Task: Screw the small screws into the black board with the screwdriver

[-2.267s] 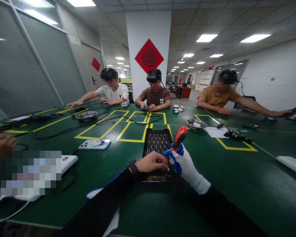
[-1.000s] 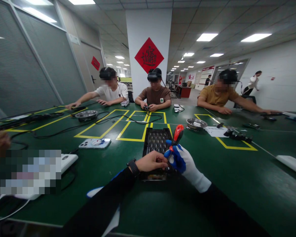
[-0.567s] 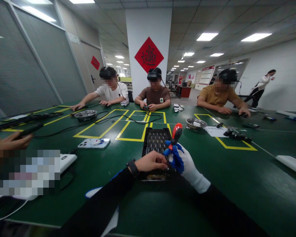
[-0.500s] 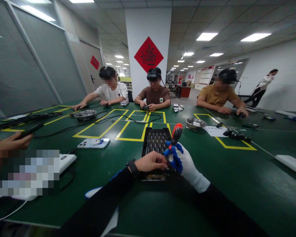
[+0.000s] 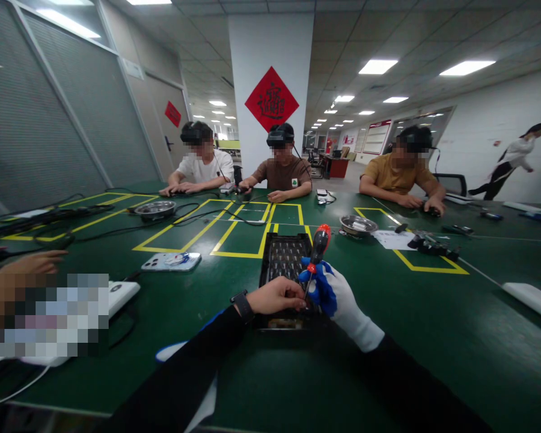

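Note:
In my right hand [image 5: 331, 288], which wears a white glove with blue coating, is a screwdriver [image 5: 321, 240] with a black and red handle. It leans slightly, handle up and shaft pointing down. My left hand [image 5: 278, 296], bare with a dark watch [image 5: 242, 304] at the wrist, has its fingers pinched together beside the lower end of the shaft. What they pinch, if anything, is hidden. Both hands are above the near part of a black tray-like case [image 5: 265, 252] with rows of small metal pieces inside. The screwdriver's tip is too small to make out.
A phone [image 5: 162, 261] and a white device [image 5: 126, 291] are to the left, near another person's hand [image 5: 31, 267]. Metal bowls [image 5: 155, 208] and cables stand farther off. Several people sit across the green table [image 5: 410, 337]; papers [image 5: 394, 240] lie right.
The screwdriver's handle has turned and tilts a little differently. My right hand has shifted slightly; my left stays put. Across the table, people's hands have moved, and a walking person is farther right.

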The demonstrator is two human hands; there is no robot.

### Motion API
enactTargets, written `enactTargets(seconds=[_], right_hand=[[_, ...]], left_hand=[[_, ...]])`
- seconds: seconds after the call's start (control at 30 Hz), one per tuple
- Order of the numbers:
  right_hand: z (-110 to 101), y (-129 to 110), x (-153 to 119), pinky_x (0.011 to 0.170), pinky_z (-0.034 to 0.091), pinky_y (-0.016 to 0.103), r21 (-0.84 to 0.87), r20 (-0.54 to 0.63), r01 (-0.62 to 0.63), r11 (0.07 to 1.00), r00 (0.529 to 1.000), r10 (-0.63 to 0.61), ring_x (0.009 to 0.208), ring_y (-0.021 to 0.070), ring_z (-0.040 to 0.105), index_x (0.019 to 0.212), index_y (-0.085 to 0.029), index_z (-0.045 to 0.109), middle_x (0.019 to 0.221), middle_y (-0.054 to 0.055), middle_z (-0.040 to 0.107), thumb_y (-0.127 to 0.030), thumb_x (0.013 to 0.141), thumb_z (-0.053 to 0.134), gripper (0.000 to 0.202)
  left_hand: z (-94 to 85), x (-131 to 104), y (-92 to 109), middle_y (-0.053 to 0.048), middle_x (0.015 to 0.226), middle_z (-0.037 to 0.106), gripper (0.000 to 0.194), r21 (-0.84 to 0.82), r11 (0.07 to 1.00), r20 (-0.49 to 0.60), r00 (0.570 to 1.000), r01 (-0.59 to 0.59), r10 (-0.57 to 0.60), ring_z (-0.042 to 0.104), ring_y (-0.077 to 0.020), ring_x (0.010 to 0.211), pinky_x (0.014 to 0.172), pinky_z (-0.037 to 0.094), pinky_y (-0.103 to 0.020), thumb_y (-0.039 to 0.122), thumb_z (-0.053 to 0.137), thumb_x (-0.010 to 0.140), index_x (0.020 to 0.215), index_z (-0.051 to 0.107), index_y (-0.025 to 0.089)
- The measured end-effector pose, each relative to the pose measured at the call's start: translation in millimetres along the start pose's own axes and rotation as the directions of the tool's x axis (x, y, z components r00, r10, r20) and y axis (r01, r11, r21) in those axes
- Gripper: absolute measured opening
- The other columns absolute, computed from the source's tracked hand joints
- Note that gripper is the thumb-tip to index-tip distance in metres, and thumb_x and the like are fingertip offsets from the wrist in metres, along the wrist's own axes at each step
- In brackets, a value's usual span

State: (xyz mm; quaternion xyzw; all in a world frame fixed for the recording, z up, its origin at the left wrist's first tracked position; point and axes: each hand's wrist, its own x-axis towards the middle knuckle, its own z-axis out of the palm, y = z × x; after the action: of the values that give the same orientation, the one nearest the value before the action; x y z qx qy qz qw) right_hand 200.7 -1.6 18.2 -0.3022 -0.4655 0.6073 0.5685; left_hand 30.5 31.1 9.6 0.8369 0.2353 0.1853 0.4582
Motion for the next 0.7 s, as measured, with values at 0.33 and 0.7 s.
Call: enactTargets(seconds=[0.33,0.7], right_hand=[[3,2,1,0.042,0.038,0.018,0.013,-0.079,-0.016,1.0,0.997,0.017,0.048,0.0071,0.048,0.096,-0.018,0.051,0.07,0.0,0.06,-0.039,0.073,0.058,0.032],[1,5,1,0.042,0.038,0.018,-0.028,-0.056,0.009,1.0,0.998,-0.011,0.048,0.0064,0.048,0.103,-0.019,0.048,0.075,0.002,0.062,-0.037,0.074,0.057,0.035]], left_hand=[[-2.8,-1,2,-0.005,0.082,0.058,0.024,0.146,0.978,-0.064,0.985,-0.148,0.159,0.052,-0.0113,0.078,0.076,0.04,-0.023,0.032,0.052,0.078,0.081,0.061,0.01],[-0.2,-1,1,-0.003,0.076,0.059,0.028,0.098,0.994,-0.068,0.997,-0.039,0.046,0.051,-0.0092,0.068,0.066,0.041,-0.019,0.036,0.053,0.076,0.082,0.059,0.009]])
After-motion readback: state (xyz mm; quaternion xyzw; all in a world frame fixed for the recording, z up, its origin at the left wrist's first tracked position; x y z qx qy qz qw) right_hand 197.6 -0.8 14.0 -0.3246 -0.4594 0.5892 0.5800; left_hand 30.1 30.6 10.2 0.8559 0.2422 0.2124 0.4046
